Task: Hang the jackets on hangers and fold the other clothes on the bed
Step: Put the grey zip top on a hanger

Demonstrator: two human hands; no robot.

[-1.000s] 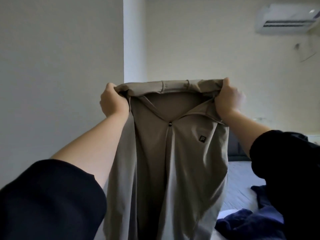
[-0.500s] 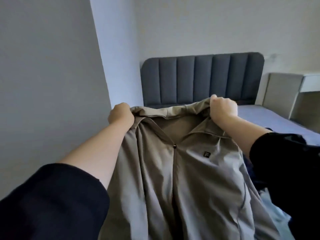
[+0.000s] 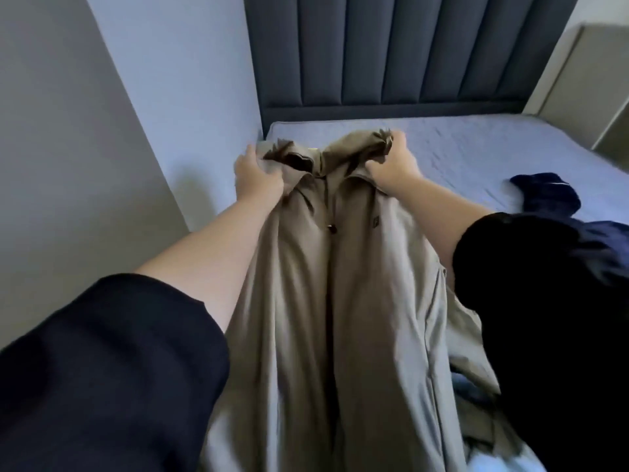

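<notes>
Slim pickings for reading there: the khaki jacket carried one small dark square badge on its chest, just beside the zip. The mark inside that badge was too blurred to make out. No other lettering, number or sign was legible.

Your taupe zip-front jacket is thin, smooth cloth, faintly sheened. Beyond it, the lilac mattress cover looks matt and quilted, the grey ribbed headboard matt fabric.
</notes>
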